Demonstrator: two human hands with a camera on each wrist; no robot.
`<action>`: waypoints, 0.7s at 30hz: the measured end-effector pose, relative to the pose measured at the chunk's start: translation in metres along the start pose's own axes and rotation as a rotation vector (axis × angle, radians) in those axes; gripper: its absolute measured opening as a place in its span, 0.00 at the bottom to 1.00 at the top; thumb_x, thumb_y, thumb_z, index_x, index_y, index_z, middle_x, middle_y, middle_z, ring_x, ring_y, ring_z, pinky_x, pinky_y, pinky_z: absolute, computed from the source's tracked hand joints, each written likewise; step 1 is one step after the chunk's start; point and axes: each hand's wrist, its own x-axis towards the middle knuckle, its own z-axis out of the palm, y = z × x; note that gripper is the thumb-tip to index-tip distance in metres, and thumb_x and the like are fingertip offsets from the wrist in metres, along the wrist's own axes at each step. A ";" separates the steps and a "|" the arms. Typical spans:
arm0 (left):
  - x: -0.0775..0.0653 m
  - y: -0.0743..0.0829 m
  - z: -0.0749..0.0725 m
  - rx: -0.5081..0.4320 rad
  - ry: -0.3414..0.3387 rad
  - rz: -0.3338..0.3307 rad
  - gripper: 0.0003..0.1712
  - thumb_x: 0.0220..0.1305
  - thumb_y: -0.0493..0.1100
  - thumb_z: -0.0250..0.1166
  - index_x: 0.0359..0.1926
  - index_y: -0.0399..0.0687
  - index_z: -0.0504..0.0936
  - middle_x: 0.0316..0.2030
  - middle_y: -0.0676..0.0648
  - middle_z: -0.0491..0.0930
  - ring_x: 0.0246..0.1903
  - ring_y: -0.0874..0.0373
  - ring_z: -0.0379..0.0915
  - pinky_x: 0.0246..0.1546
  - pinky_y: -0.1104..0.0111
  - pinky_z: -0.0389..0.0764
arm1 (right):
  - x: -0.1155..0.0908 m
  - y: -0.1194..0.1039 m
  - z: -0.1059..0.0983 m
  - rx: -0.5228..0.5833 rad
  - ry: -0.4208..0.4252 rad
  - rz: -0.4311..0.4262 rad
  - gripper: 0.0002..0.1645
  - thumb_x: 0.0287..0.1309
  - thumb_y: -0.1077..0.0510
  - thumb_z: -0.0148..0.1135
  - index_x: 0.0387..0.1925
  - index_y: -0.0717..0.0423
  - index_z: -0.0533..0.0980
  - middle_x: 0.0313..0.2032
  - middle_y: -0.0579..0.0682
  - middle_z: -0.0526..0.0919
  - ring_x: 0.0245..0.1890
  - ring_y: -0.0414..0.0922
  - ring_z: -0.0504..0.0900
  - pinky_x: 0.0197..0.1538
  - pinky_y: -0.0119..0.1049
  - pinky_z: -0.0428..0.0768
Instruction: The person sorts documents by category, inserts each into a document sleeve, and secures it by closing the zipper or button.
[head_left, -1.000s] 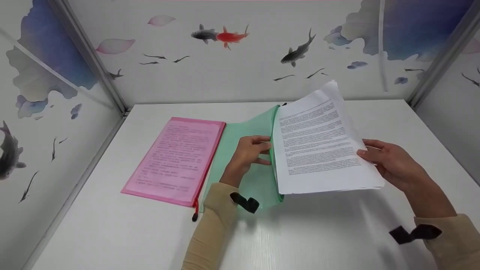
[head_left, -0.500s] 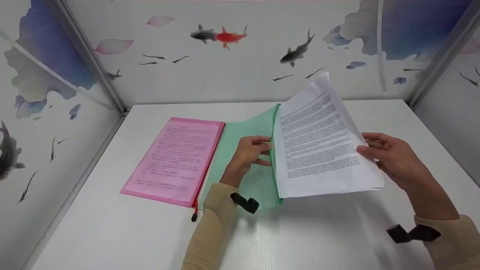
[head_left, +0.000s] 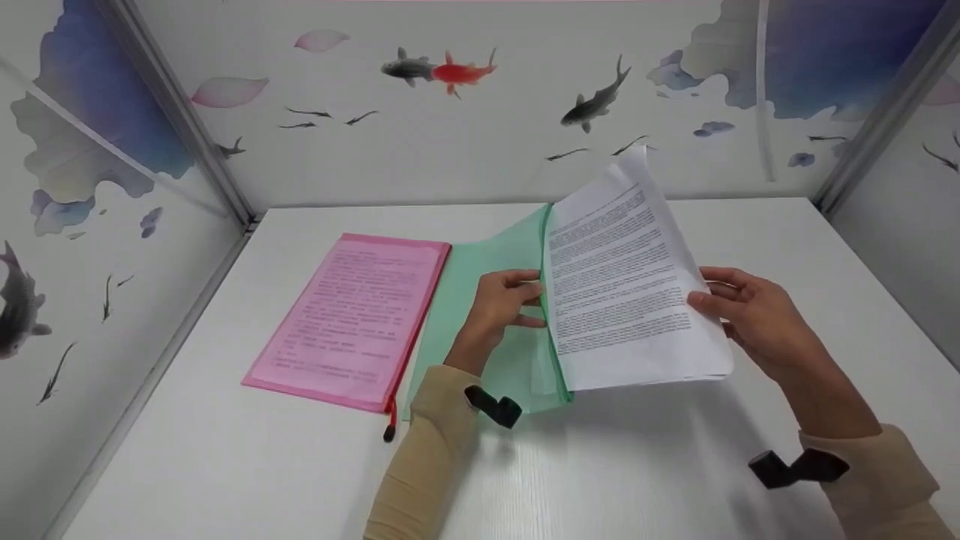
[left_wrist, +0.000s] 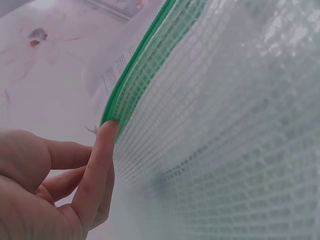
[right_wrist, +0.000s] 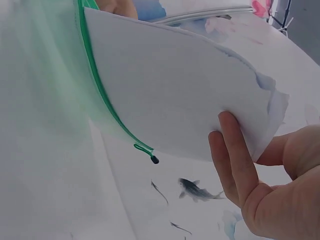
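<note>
A green zip file bag (head_left: pixel 480 262) lies to the right of a pink bag, its zipped edge raised. My left hand (head_left: pixel 501 304) pinches that edge; the left wrist view shows the thumb on the green zipper strip (left_wrist: pixel 131 67). A stack of printed paper (head_left: pixel 611 281) leans upright with its left side at the bag's mouth. My right hand (head_left: pixel 750 315) holds the stack by its right edge, thumb on the printed face and fingers (right_wrist: pixel 237 150) spread behind. In the right wrist view the paper's left edge sits inside the zipper line, and a zip pull (right_wrist: pixel 154 159) hangs at one end.
A pink zip file bag (head_left: pixel 349 319) with printed sheets inside lies flat at the left, its red zip pull (head_left: pixel 389 431) toward the front. A white table (head_left: pixel 600 480) carries everything, enclosed by white panels (head_left: pixel 517 165) painted with fish.
My right hand has moved left with the paper stack, bringing more of it toward the green bag. The left hand stays at the bag's edge.
</note>
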 end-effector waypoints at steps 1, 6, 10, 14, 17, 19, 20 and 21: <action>0.000 0.000 0.000 -0.005 0.007 -0.002 0.17 0.69 0.36 0.64 0.56 0.39 0.82 0.45 0.40 0.84 0.37 0.55 0.85 0.31 0.62 0.89 | 0.001 0.001 0.002 0.007 -0.008 0.005 0.44 0.69 0.45 0.60 0.76 0.60 0.54 0.47 0.28 0.80 0.43 0.34 0.85 0.45 0.30 0.83; -0.001 0.001 0.001 -0.016 0.025 -0.001 0.17 0.69 0.36 0.63 0.57 0.38 0.82 0.45 0.40 0.84 0.39 0.52 0.86 0.31 0.62 0.89 | 0.006 0.007 0.008 -0.004 -0.040 0.024 0.45 0.69 0.42 0.59 0.76 0.58 0.55 0.52 0.35 0.81 0.44 0.34 0.85 0.46 0.31 0.83; 0.000 0.001 0.001 -0.014 0.030 0.001 0.17 0.69 0.36 0.63 0.58 0.37 0.81 0.46 0.40 0.84 0.41 0.50 0.87 0.31 0.62 0.89 | 0.006 0.009 0.004 0.015 -0.061 0.019 0.44 0.69 0.39 0.56 0.75 0.59 0.58 0.50 0.32 0.82 0.46 0.35 0.85 0.48 0.32 0.84; 0.000 0.001 0.001 -0.019 0.030 0.002 0.18 0.70 0.36 0.62 0.59 0.37 0.80 0.46 0.40 0.84 0.42 0.49 0.87 0.32 0.62 0.89 | 0.005 0.010 -0.002 0.110 -0.086 -0.003 0.37 0.70 0.42 0.57 0.71 0.59 0.64 0.48 0.31 0.84 0.45 0.36 0.85 0.46 0.33 0.84; 0.000 0.001 0.001 -0.027 0.033 0.001 0.19 0.69 0.36 0.63 0.59 0.37 0.80 0.47 0.40 0.83 0.43 0.49 0.87 0.32 0.61 0.89 | 0.006 0.011 -0.004 0.200 -0.124 -0.012 0.32 0.70 0.49 0.60 0.68 0.59 0.66 0.48 0.34 0.87 0.45 0.38 0.86 0.44 0.33 0.85; 0.000 0.001 0.001 -0.027 0.036 0.001 0.19 0.69 0.36 0.63 0.59 0.37 0.80 0.48 0.40 0.83 0.43 0.49 0.87 0.32 0.61 0.89 | 0.007 0.011 -0.003 0.238 -0.149 -0.012 0.33 0.69 0.52 0.61 0.69 0.60 0.64 0.48 0.36 0.87 0.45 0.38 0.87 0.43 0.33 0.85; 0.000 0.001 0.001 -0.025 0.037 0.002 0.18 0.69 0.36 0.63 0.59 0.38 0.80 0.48 0.40 0.83 0.43 0.49 0.87 0.32 0.61 0.89 | 0.007 0.011 -0.002 0.237 -0.157 -0.011 0.34 0.69 0.52 0.61 0.70 0.61 0.63 0.48 0.36 0.87 0.45 0.38 0.87 0.43 0.33 0.85; 0.000 0.001 0.001 -0.024 0.038 0.003 0.18 0.69 0.36 0.63 0.59 0.38 0.81 0.48 0.40 0.84 0.43 0.49 0.87 0.32 0.61 0.89 | 0.007 0.011 -0.001 0.234 -0.163 -0.009 0.36 0.69 0.52 0.61 0.71 0.61 0.61 0.48 0.35 0.87 0.45 0.37 0.87 0.43 0.33 0.85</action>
